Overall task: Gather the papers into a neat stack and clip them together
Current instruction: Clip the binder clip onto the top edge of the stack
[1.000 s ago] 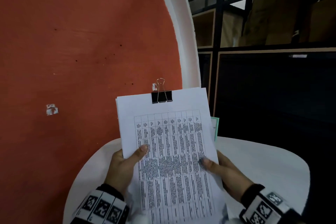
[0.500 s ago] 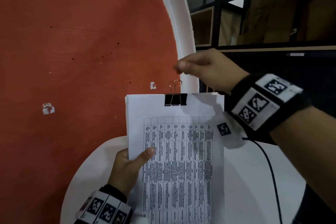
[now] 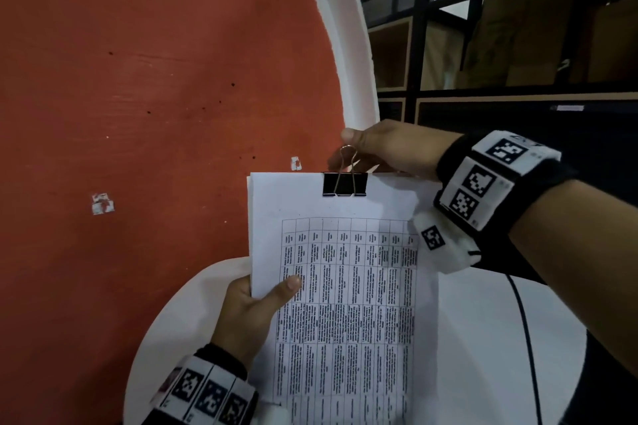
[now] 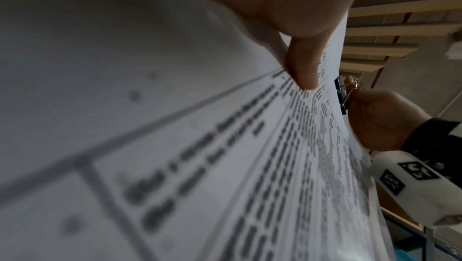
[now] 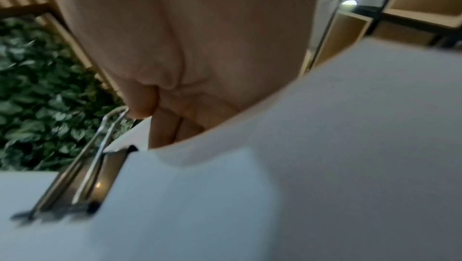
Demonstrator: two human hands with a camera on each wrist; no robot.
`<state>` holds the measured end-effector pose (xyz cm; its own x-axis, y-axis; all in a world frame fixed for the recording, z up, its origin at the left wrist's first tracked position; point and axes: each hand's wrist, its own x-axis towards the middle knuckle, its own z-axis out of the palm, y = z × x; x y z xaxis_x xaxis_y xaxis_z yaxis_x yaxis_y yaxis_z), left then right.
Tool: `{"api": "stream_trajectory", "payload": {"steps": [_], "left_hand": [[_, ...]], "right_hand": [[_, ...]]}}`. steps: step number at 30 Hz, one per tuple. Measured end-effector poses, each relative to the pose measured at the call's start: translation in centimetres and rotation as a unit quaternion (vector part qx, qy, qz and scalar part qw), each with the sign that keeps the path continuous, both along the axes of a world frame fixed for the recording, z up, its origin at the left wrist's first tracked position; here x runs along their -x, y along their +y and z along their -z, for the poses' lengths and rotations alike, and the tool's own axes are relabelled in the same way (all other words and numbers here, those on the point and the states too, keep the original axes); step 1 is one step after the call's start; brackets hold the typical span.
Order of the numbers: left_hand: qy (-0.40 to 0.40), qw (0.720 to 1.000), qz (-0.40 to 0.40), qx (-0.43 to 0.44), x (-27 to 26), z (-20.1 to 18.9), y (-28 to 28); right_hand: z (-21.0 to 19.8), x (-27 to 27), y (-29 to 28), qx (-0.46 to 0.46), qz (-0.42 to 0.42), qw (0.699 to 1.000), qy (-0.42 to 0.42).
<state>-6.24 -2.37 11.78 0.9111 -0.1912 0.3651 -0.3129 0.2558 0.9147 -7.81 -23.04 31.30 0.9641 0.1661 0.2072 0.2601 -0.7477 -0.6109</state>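
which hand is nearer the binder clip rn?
Right. The right hand pinches the binder clip handle at the stack's top edge; the left hand grips the papers lower down, left edge.

The head camera looked forward and down from above at the paper stack (image 3: 341, 286) over a white table (image 3: 483, 338). The left wrist camera sat very close, grazing along the printed sheet towards the binder clip (image 4: 341, 95). The right wrist camera viewed that clip (image 5: 82, 182) at close range. All three shared the clipped top edge.
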Motion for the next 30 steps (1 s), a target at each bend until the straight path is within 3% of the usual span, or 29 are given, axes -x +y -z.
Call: {"api": "stream_trajectory", "payload": {"steps": [3, 5, 12, 14, 23, 25, 27, 30], "left_hand": [[0.002, 1.000, -0.006, 0.008, 0.0, 0.0, 0.0], [0.000, 1.000, -0.006, 0.011, 0.1, -0.1, 0.1], [-0.023, 1.000, 0.013, -0.005, 0.7, -0.2, 0.1], [-0.025, 1.000, 0.015, -0.012, 0.9, -0.2, 0.1], [-0.001, 1.000, 0.003, -0.021, 0.6, 0.1, 0.1], [0.014, 1.000, -0.009, -0.020, 0.4, 0.2, 0.3], [0.031, 0.999, -0.019, -0.013, 0.1, 0.3, 0.6], [0.055, 0.998, -0.030, 0.013, -0.3, 0.4, 0.8]], "right_hand": [[0.0, 0.2, 0.1, 0.016, -0.020, 1.000, -0.001], [-0.1, 0.3, 0.2, 0.074, -0.049, 0.996, 0.004], [1.0, 1.0, 1.3, 0.188, -0.087, 0.975, 0.084], [1.6, 0.7, 1.4, 0.225, -0.068, 0.970, 0.061], [1.5, 0.9, 1.0, 0.215, -0.031, 0.976, -0.004], [0.8, 1.0, -0.3, 0.151, 0.007, 0.988, -0.038], [0.9, 1.1, -2.3, 0.030, 0.049, 0.995, -0.078], [4.1, 0.8, -5.6, -0.172, 0.118, 0.974, -0.088]]}}
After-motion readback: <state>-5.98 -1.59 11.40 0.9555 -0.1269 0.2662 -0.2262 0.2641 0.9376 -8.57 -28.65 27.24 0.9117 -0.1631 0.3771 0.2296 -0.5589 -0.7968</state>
